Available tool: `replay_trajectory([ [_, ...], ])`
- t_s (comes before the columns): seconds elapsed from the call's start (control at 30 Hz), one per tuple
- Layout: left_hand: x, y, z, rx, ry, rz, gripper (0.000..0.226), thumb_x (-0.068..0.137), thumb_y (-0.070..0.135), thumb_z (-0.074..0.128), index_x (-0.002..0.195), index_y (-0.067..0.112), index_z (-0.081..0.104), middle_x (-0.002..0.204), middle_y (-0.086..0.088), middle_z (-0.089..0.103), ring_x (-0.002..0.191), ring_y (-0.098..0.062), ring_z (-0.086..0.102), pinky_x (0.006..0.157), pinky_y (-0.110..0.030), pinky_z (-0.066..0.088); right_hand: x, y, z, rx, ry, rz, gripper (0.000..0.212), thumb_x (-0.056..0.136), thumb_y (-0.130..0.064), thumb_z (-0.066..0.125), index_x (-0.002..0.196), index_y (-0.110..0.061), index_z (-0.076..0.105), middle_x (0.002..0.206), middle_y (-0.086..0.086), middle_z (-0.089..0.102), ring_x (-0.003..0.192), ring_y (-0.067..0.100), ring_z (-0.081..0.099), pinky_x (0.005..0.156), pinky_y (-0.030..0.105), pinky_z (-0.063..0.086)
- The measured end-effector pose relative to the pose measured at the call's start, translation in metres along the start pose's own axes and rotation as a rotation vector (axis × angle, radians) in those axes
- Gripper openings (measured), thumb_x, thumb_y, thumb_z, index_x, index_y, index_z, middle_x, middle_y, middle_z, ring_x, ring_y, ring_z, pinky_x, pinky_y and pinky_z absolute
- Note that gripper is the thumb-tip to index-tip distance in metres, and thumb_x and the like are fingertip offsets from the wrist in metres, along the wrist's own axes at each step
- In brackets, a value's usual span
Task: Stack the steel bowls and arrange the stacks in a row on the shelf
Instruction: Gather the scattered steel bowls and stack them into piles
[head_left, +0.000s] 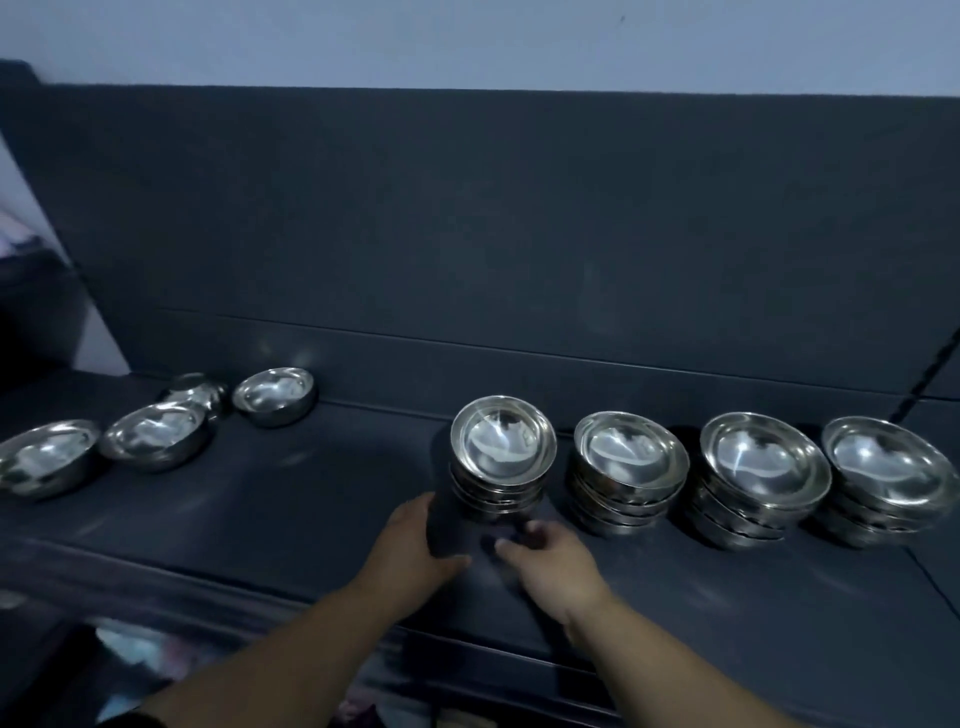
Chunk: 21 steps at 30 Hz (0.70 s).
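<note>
Steel stacks stand in a row on the dark shelf (675, 597): four of them, the leftmost stack (501, 457) just in front of our hands. Our left hand (410, 545) and right hand (550, 561) sit at its base, fingers spread; in this blur we cannot tell whether they touch it. The stack leans a little, so a nudge could tip it into the next stack (628, 473). Loose bowls (156, 436) wait well apart at the left; steel on steel slips easily.
</note>
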<state>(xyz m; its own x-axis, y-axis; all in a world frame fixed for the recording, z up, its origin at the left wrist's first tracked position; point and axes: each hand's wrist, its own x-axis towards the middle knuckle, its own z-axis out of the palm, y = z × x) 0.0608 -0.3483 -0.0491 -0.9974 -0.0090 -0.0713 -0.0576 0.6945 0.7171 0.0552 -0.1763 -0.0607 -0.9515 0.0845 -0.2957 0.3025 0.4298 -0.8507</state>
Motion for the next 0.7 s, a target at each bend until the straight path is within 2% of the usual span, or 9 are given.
replay_trajectory([
  [0.1, -0.014, -0.024, -0.014, 0.091, -0.037, -0.052, 0.081, 0.080, 0.037, 0.073, 0.146, 0.015, 0.030, 0.147, -0.004, 0.034, 0.134, -0.015, 0.036, 0.106, -0.016, 0.025, -0.011, -0.011, 0.010, -0.213, -0.081, -0.079, 0.042, 0.082, -0.039, 0.071, 0.117, -0.018, 0.063, 0.112, -0.002, 0.068, 0.107, 0.016, 0.063, 0.094, 0.022, 0.047],
  [0.2, -0.026, -0.047, -0.040, 0.140, -0.036, -0.059, 0.081, 0.084, 0.044, 0.066, 0.148, 0.019, 0.024, 0.151, -0.001, 0.028, 0.133, -0.013, 0.035, 0.107, -0.017, 0.027, -0.020, -0.028, 0.027, -0.394, -0.160, -0.177, 0.045, 0.085, -0.042, 0.066, 0.124, -0.022, 0.058, 0.120, -0.003, 0.063, 0.114, 0.014, 0.057, 0.092, 0.015, 0.038],
  [0.37, -0.044, -0.097, -0.100, 0.233, 0.013, -0.101, 0.081, 0.083, 0.050, 0.064, 0.148, 0.019, 0.026, 0.150, 0.001, 0.028, 0.134, -0.014, 0.035, 0.110, -0.020, 0.029, -0.030, -0.061, 0.079, -0.558, -0.220, -0.283, 0.056, 0.085, -0.045, 0.063, 0.135, -0.023, 0.050, 0.135, 0.004, 0.054, 0.125, 0.018, 0.050, 0.102, 0.019, 0.035],
  [0.53, -0.064, -0.158, -0.178, 0.298, 0.124, -0.126, 0.079, 0.081, 0.051, 0.065, 0.145, 0.018, 0.033, 0.147, -0.001, 0.035, 0.133, -0.014, 0.038, 0.108, -0.019, 0.028, -0.039, -0.104, 0.148, -0.630, -0.251, -0.313, 0.063, 0.088, -0.050, 0.058, 0.143, -0.024, 0.041, 0.139, 0.005, 0.046, 0.129, 0.021, 0.044, 0.106, 0.025, 0.036],
  [0.7, -0.072, -0.221, -0.256, 0.343, 0.192, -0.160, 0.078, 0.082, 0.049, 0.065, 0.146, 0.018, 0.032, 0.147, 0.000, 0.034, 0.134, -0.015, 0.036, 0.110, -0.021, 0.028, -0.044, -0.149, 0.226, -0.661, -0.249, -0.350, 0.065, 0.087, -0.049, 0.059, 0.143, -0.024, 0.040, 0.139, 0.006, 0.045, 0.127, 0.021, 0.046, 0.105, 0.027, 0.040],
])
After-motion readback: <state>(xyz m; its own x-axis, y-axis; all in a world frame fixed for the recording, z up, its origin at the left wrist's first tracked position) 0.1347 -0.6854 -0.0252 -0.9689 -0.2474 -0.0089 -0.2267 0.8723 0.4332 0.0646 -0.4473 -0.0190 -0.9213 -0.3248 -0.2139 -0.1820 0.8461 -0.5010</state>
